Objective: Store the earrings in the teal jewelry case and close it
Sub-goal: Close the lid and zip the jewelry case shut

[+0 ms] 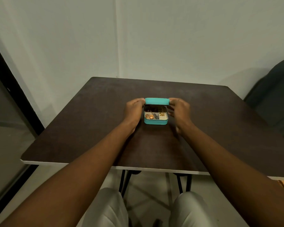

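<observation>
Closing step: both hands are on the lid [156,101] of the teal case [156,122], which sits raised over the tray, so the shutting looks to be in hand but not done.
Case position: on the dark table [92,128], about midway between its left and right edges and nearer the far edge than the near one.
Left hand [132,110]: fingertips pinch the lid's left end, with the palm close beside the case's left wall.
Right hand [179,110]: fingertips grasp the lid's right end; the lower fingers hang loose just beside the right wall.
Earrings: two round gold pieces [149,116] lie in the front left compartment, a dark silvery piece [156,116] beside them, and a gold star-shaped one [162,114] to the right; the back row is in shadow and hard to read.
Risk, pinching: a piece standing above a divider could catch under the lid and stop it seating.
Risk, sliding: uneven pressure from one hand could twist the lid or push the light case toward the far edge.
Risk, spilling: a sudden snap shut might jolt pieces out of their compartments.
</observation>
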Available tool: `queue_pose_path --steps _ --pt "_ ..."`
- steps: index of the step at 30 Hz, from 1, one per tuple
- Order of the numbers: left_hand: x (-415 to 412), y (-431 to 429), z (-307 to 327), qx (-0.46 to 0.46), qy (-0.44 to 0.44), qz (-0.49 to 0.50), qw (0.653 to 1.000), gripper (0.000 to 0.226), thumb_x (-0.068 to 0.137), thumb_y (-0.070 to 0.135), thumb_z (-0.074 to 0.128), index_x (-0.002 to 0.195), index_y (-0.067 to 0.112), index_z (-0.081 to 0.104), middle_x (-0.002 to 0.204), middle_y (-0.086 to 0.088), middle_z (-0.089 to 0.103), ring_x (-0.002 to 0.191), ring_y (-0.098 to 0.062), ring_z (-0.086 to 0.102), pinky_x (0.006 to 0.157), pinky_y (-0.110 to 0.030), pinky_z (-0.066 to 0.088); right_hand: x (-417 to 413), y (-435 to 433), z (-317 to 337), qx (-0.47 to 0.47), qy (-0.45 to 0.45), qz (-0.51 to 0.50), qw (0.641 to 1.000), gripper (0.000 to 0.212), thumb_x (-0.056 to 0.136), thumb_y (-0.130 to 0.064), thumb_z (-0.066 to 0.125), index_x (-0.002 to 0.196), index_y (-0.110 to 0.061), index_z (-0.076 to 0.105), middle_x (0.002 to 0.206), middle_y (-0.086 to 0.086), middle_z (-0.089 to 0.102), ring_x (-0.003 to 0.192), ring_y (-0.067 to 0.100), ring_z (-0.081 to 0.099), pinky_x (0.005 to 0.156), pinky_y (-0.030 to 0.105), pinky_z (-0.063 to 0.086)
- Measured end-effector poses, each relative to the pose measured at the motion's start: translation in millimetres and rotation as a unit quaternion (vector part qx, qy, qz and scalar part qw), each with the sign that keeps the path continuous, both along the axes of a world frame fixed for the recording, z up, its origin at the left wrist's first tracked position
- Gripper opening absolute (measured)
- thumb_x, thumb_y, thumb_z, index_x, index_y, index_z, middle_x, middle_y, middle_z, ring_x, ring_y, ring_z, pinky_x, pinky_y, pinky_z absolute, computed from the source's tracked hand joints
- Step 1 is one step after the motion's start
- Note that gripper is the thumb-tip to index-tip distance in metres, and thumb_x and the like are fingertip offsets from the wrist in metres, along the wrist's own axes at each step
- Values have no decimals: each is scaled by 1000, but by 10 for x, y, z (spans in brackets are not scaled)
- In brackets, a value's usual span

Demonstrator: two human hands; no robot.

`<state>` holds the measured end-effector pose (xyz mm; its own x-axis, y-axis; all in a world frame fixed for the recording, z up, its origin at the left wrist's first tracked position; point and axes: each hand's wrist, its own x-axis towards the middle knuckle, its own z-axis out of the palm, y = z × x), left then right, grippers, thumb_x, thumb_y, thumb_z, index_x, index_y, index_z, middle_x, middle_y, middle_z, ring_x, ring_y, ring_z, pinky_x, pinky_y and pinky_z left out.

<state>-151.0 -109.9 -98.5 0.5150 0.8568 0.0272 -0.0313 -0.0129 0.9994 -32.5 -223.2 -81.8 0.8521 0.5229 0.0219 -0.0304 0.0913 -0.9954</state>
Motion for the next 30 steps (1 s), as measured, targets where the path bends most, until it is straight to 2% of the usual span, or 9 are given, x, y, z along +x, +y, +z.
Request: queue_pose_path --steps 5,7,10,14,18,21,23,26,30 --pt "-73 -96 -79 8 8 -1 1000 33 95 9 52 121 17 72 101 14 70 85 7 65 67 -11 49 -86 -120 -113 10 10 11 1000 17 90 -11 56 100 -12 70 99 3 75 91 13 72 69 24 58" --pt "-95 -117 -117 19 20 -5 1000 36 94 5 50 120 16 72 106 10 73 93 3 66 78 -19 55 -95 -140 -191 -4 5 9 1000 16 88 -12 60 98 -15 72 103 4 75 97 16 72 78 32 62" --pt "-101 -97 -199 50 48 5 998 38 89 5 51 117 15 75 113 3 75 102 -9 69 93 -35 58 -125 -179 -297 -17 -29 8 999 21 86 -7 66 105 -14 72 109 2 71 102 16 68 81 30 62" --pt "-89 10 -235 71 99 6 993 37 83 8 54 110 19 77 108 4 76 100 -13 70 92 -41 59 -146 -223 -387 -8 -77 24 997 37 83 -1 72 119 -10 69 122 2 65 113 14 62 82 23 60" --pt "-21 176 -94 108 161 -32 981 48 90 -4 47 133 13 62 132 -2 64 121 -18 59 107 -39 49 -115 -200 -476 -43 -149 28 988 47 77 -4 81 120 -18 69 138 4 55 120 13 56 101 33 54" --pt "41 335 3 149 210 -117 959 62 91 -9 41 148 15 46 149 -3 50 138 -19 46 116 -40 39 -122 -191 -491 -71 -191 35 978 52 77 -10 83 125 -22 66 147 4 44 128 15 51 103 22 48" --pt "93 396 45 151 210 -163 952 65 92 -14 38 151 12 42 150 -5 48 139 -19 44 114 -32 38 -136 -205 -488 -91 -230 45 968 57 77 -18 85 129 -23 64 151 3 39 133 14 45 102 15 44" --pt "142 415 86 174 208 -189 944 54 95 -14 39 143 7 52 139 -6 56 121 -14 52 97 -23 41 -171 -212 -500 -129 -303 72 942 66 76 -30 86 136 -26 60 155 3 31 134 10 36 109 22 38" --pt "164 525 4 211 205 -192 936 45 97 -8 42 132 10 63 129 -5 64 117 -17 59 93 -26 47 -212 -167 -534 -159 -346 79 921 67 77 -38 82 138 -32 55 156 4 29 141 20 35 115 38 39"
